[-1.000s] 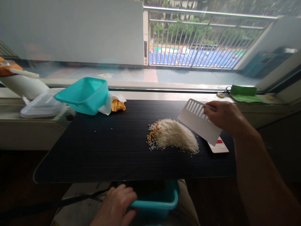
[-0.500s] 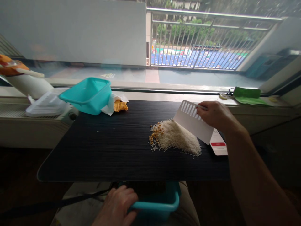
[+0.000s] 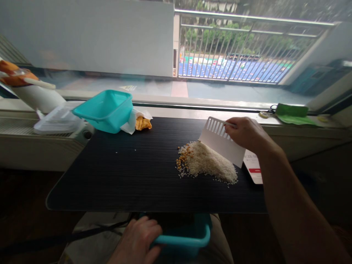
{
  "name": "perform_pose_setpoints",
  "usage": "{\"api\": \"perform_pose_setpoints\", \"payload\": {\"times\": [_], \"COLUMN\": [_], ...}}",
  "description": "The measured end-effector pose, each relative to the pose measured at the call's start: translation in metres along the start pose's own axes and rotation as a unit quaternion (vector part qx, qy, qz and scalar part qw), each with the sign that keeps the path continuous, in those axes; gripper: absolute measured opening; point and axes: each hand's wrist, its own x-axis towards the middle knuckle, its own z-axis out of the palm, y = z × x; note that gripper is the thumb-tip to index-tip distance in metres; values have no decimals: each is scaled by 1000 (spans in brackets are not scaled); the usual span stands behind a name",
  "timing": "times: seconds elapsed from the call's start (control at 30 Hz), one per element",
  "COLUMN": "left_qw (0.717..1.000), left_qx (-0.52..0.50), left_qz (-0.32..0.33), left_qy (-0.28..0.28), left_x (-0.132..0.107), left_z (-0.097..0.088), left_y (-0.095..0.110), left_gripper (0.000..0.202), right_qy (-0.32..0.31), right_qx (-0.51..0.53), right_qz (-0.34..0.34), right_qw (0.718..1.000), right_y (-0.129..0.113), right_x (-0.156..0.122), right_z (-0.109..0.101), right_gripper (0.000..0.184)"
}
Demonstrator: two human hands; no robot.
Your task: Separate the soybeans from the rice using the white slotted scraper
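Observation:
My right hand grips a white slotted scraper by its upper edge. The blade stands tilted against the back of a heap of white rice on the dark table. Yellow corn-like kernels lie mixed in at the heap's left end. Below the front edge of the table, my left hand is closed around the rim of a turquoise basin, which sits at my lap. The inside of that basin is dark, so its contents cannot be made out.
On the black table, a second turquoise basin stands back left beside a crumpled orange cloth. A phone lies right of the rice, partly behind my forearm. A green cloth rests on the windowsill.
My right hand and the scraper have shifted slightly left over the back of the rice heap. The left hand keeps its hold on the basin's rim. The view has turned slightly.

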Motion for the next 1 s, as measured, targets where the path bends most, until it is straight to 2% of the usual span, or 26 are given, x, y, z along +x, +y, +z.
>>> {"api": "perform_pose_setpoints", "payload": {"times": [0.37, 0.67, 0.83, 1.0], "left_qw": [1000, 1000, 1000, 1000], "left_qx": [-2, -1, 2, 6], "left_qz": [-3, 0, 4, 1], "left_qy": [3, 13, 31, 19], "left_x": [-3, -2, -3, -4], "left_z": [1, 2, 5, 3], "left_y": [0, -1, -4, -2], "left_gripper": [22, 23, 21, 19], "right_qy": [-14, -26, -33, -42], "right_qx": [-1, -16, -5, 17], "right_qz": [-34, -61, -84, -115], "right_qw": [999, 998, 996, 992], "right_y": [-15, -37, -38, -38], "right_x": [8, 4, 3, 1], "right_z": [3, -1, 1, 7], "right_gripper": [30, 32, 31, 30]}}
